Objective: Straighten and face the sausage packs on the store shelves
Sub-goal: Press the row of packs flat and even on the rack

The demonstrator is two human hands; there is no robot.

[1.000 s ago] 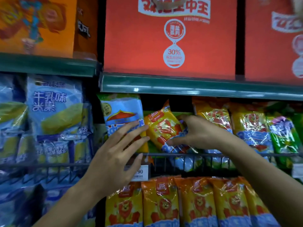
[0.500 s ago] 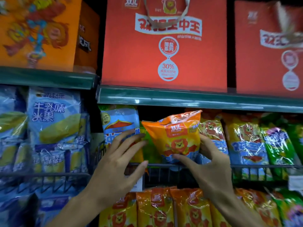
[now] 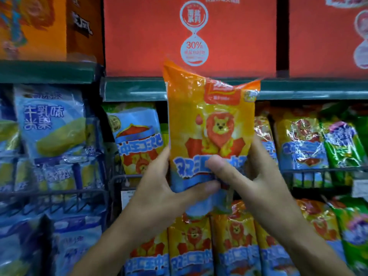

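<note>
Above the hands, a green shelf edge point(image 3: 298, 90) ran across, carrying big red gift boxes point(image 3: 139, 36) with an orange box point(image 3: 33, 26) off to the upper left. Left of the hands sat blue snack bags point(image 3: 49, 120) behind a dark wire rail point(image 3: 55, 193). To the right, green packets point(image 3: 342, 148) leaned behind another wire rail point(image 3: 318, 172). The lighting was dim, with glare on the wrappers.
</note>
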